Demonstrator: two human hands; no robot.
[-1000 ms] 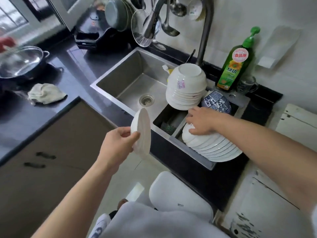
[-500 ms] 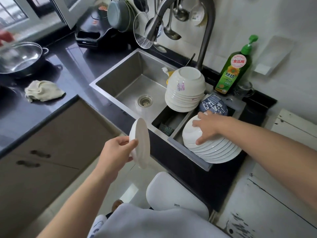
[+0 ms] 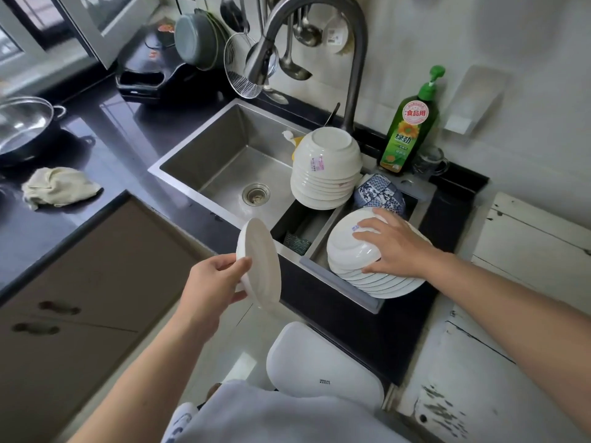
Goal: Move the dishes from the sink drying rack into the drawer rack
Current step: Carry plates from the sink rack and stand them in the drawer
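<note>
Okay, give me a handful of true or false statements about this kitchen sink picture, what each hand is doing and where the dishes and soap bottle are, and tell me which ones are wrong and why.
1. The left hand holds a single white plate on edge, in front of the sink. True.
2. The right hand rests on the stack of upturned white bowls. False: it lies on the top dish of the tilted stack of white plates in the grey drying rack.
3. The green dish soap bottle stands behind the rack, near the wall. True.
4. The blue patterned bowl sits in the steel sink basin. False: it sits in the rack, behind the plates.
</note>
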